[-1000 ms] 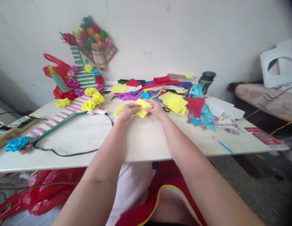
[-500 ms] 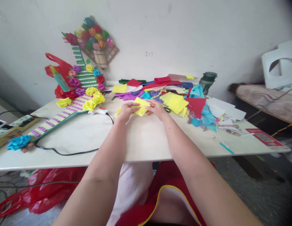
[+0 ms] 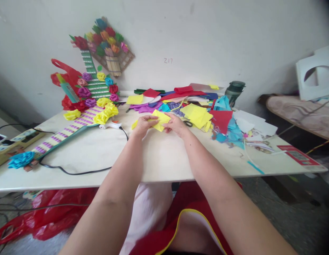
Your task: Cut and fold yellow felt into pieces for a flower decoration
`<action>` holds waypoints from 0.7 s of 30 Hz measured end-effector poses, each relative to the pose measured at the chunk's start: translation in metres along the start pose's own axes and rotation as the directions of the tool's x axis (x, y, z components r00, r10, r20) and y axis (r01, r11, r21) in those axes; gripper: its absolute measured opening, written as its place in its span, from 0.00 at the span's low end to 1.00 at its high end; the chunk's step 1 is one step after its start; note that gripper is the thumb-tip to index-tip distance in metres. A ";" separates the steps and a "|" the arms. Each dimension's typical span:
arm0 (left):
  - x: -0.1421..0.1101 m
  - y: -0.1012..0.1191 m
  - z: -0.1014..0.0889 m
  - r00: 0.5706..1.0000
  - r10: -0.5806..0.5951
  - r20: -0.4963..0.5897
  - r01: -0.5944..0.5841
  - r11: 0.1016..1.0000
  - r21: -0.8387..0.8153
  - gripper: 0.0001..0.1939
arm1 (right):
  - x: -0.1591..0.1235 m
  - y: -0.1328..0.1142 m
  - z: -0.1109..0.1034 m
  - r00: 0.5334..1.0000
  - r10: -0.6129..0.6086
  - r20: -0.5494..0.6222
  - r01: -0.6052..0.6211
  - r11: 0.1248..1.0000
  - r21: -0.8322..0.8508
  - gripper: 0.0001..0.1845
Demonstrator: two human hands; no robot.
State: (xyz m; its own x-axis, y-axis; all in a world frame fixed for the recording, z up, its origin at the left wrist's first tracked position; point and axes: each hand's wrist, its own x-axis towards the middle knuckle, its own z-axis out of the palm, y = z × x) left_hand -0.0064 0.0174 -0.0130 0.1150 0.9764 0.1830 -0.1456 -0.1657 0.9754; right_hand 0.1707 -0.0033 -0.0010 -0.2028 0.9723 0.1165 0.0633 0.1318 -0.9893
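Head view: holding a yellow sheet just above the middle of the white table, pinched between the thumb and fingers of the left hand at one end and those of the right hand at the other. Both clamped on that one sheet, close together, at the end of bare, outstretched forearms. Cannot tell the run of the creases for sure, with fingers covering both ends.

Can see a bit of yellow paper just beside the left hand, partly hidden by it. Beside the right hand, can see a black loop near a stack of yellow sheets. Farther right, can see a red sheet next to blue paper scraps, with a dark green bottle behind. Beyond the hands, near the wall, can see a heap of coloured sheets.

To the left, can see a white tool with a black cord lying on the table, just beside yellow paper flowers on a long panel banded in purple. At the panel's near end, can see a blue paper flower.
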 end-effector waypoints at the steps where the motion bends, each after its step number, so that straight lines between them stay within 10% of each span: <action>1: 0.000 0.000 0.000 1.000 0.000 0.000 0.000 1.000 0.002 0.23 | 0.000 -0.001 0.000 1.000 0.004 -0.002 -0.004 1.000 -0.004 0.43; 21: 0.001 -0.001 0.000 1.000 0.002 -0.015 -0.001 0.998 0.059 0.22 | 0.002 0.002 0.005 1.000 0.004 -0.031 -0.004 1.000 -0.001 0.40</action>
State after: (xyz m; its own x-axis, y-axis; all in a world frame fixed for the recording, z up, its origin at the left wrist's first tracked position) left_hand -0.0059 0.0183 -0.0141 0.1005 0.9780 0.1828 -0.0878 -0.1743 0.9808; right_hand 0.1658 -0.0019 -0.0028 -0.1721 0.9783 0.1154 0.0652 0.1282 -0.9896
